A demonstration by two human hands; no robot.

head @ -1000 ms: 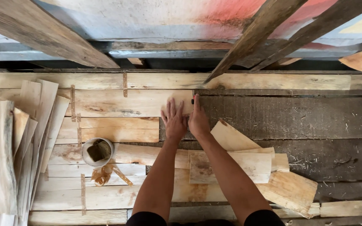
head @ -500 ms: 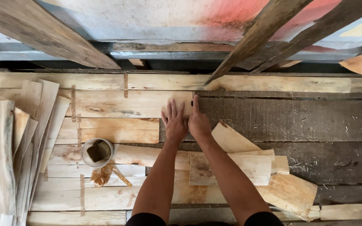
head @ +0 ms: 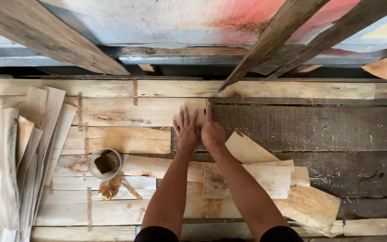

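My left hand (head: 187, 130) lies flat, fingers spread, on the right end of a pale wooden board (head: 131, 112). My right hand (head: 212, 132) is pressed against it, fingers closed, with the forefinger stretched along the board's end edge. A small dark stick (head: 205, 109), perhaps a pencil, shows at that fingertip, where the pale board meets the dark rough worktop (head: 314, 127). Most of the stick is hidden by the hand.
Loose pale offcuts (head: 265, 179) lie under my right forearm. A small tin holding a dark block (head: 106, 162) stands left of my arms, beside thin metal strips (head: 88, 206). Thin slats (head: 19, 157) are stacked at the far left. Slanting beams (head: 274, 36) lean against the back wall.
The hands stay in place on the board's end. The tip at my right forefinger showed red a second ago and now looks dark. The view has shifted very slightly.
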